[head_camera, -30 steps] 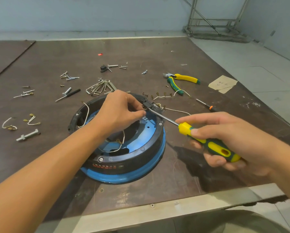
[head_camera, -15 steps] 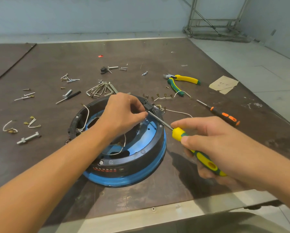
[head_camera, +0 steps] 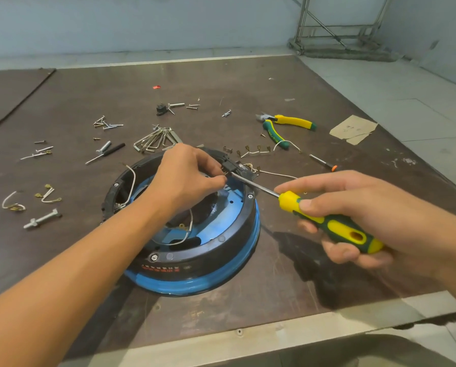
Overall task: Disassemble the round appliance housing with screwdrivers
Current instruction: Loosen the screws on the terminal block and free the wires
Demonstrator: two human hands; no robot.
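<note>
The round black and blue housing (head_camera: 195,263) lies on the brown table (head_camera: 248,83), open side up, with white wires inside. My left hand (head_camera: 187,176) reaches over its far rim and pinches a small black connector block (head_camera: 230,166) there. My right hand (head_camera: 367,215) grips the yellow and green handle of a screwdriver (head_camera: 327,223). Its metal shaft points left and up, and the tip meets the connector block beside my left fingers.
Yellow and green pliers (head_camera: 287,123) lie at the back right, with a small orange-tipped screwdriver (head_camera: 322,162) nearer. Hex keys (head_camera: 155,141), loose screws (head_camera: 105,124), a bolt (head_camera: 41,219) and wire clips (head_camera: 47,194) are scattered left and behind. Cardboard (head_camera: 353,128) lies far right.
My right hand has shifted the screwdriver a little right and back up after dipping lower, hiding most of the small orange screwdriver. My left hand stays on the connector block.
</note>
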